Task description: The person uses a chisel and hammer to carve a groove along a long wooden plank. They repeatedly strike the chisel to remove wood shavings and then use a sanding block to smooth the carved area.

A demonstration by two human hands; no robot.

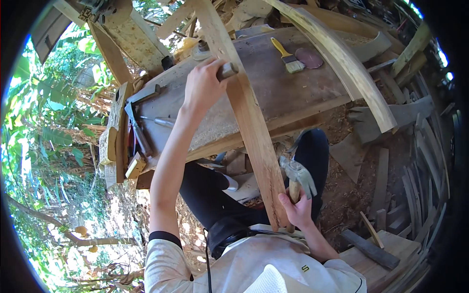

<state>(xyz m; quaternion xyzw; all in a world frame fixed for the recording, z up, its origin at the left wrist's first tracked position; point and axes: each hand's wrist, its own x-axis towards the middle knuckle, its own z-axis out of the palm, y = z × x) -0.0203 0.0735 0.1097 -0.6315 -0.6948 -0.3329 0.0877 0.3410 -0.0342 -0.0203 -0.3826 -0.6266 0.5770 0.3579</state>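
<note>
My left hand [204,83] is closed around a short, thick wooden handle [227,71], whose blunt end sticks out to the right. Whatever lies at its other end is hidden by my fingers. Right beside that hand, a long wooden board [251,129] runs from the far side across the workbench [195,132] down to my lap. Close to my body, my right hand [297,211] grips a claw hammer [299,175] by its wooden shaft, with the metal head up. The hammer is next to the board's near end.
A yellow-handled paintbrush [287,56] lies by a round reddish disc [309,58] on the bench. Several tools, among them a screwdriver [159,121], lie at its left end. A long curved timber [342,53] crosses the right side. Wood scraps [381,180] cover the ground there.
</note>
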